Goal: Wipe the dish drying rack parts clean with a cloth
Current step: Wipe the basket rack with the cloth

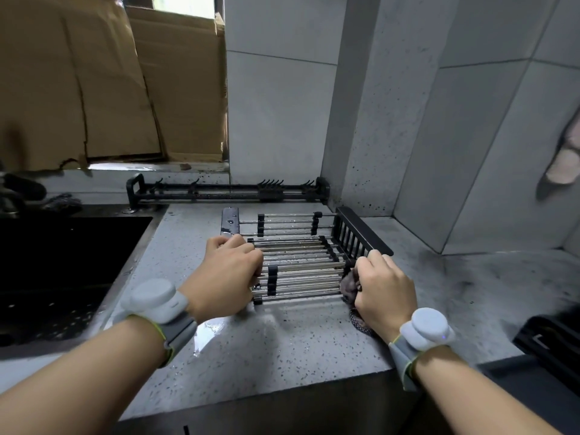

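**Rack panel getting wiped, both hands on it**

Rack panel [298,262] made of steel rods with black end caps is lying flat on the speckled grey table [282,340], over near the tiled corner, just right of the dark sink [62,262]. A second, smaller rod section [282,222] sits right behind it, and a black slatted end piece [361,230] leans along its right edge. Further back against the wall there's a long black rail with hooks [226,191].

Left hand [226,274] is clamped on the panel's left end, fingers curled round the rods to pin it down. Right hand [383,287] has its fingers closed on a dark cloth [351,287], bunched up and pressed against the right end of the rods.

Handling-wise, my guess: the thing looks stiff and fairly light, so it'll skate around on that table if you don't hold it, especially with the water puddled near the front edge [207,331]. The rods look wet and slick, so grabbing the black plastic end caps or wrapping round several rods at once seems the safer hold. Thin rods probably mean pinching the cloth around each one rather than swiping flat. Nothing fragile here as far as I can tell.
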Demonstrator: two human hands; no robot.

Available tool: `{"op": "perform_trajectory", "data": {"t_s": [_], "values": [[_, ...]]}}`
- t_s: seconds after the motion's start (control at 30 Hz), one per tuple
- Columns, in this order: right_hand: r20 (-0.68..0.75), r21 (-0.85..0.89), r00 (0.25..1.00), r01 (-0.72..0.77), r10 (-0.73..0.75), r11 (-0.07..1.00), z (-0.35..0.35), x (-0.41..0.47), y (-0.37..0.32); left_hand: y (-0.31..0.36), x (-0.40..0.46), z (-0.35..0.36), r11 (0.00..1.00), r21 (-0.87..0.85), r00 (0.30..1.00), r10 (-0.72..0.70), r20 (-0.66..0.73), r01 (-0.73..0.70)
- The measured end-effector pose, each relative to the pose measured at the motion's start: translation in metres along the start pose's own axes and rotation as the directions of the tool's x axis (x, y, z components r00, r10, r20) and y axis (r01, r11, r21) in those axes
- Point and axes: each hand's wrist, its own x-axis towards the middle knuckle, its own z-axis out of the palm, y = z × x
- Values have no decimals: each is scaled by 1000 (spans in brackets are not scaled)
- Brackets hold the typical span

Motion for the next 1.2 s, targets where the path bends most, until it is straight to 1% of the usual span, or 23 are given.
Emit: {"op": "perform_trajectory", "data": {"t_s": [0.07,0.17,0.3,0.37,0.4,0.43,0.47,0.5,0.53,0.57,0.6,0.67,0.77,0.83,0.93,1.0,1.03,1.13,1.2], "values": [[9,88,1000,-22,21,996,-3,-4,1,3,0,-1,1000,7,1000,-20,8,20],[32,279,997,-74,68,957,-16,-12,-6,9,0,-3,996,34,996,-82,32,81],[-12,540,988,-122,152,833,-36,-4,-28,34,-1,-9,972,129,978,-206,46,198],[-6,588,979,-160,202,793,-35,2,-38,50,-6,-12,961,145,969,-243,41,235],[25,595,967,-220,255,773,-28,4,-41,55,-9,-13,958,148,966,-255,36,247],[86,605,937,-320,340,729,-20,4,-41,58,-12,-15,955,151,964,-264,28,257],[166,620,883,-439,439,650,-11,4,-41,60,-14,-16,952,150,962,-272,19,266],[246,630,812,-549,529,549,-4,3,-41,60,-17,-18,951,147,961,-276,12,271],[298,634,750,-618,591,465,1,2,-40,59,-19,-19,952,144,961,-275,5,272],[327,637,712,-652,621,412,4,3,-41,58,-21,-20,953,140,963,-271,4,268],[343,636,694,-667,633,387,6,4,-43,58,-22,-20,956,135,964,-265,5,262],[354,635,690,-673,631,379,5,6,-53,59,-24,-20,962,122,969,-246,2,244],[358,606,736,-651,575,456,0,1,-73,58,-23,-18,967,130,975,-222,-12,222],[376,600,794,-601,477,528,-5,-8,-90,56,-23,-17,968,133,977,-213,-1,211],[333,629,889,-457,314,629,-10,-23,-111,53,-22,-18,972,140,982,-188,-18,188],[333,631,907,-417,256,654,-9,-26,-112,53,-21,-18,971,137,979,-202,12,198],[354,650,905,-420,237,633,-9,-27,-110,52,-21,-18,970,130,977,-209,32,203],[437,729,883,-460,173,507,-18,-25,-99,51,-20,-21,975,119,979,-196,49,189],[443,759,872,-489,210,429,-23,-20,-86,49,-21,-25,982,85,981,-178,75,171]]}}
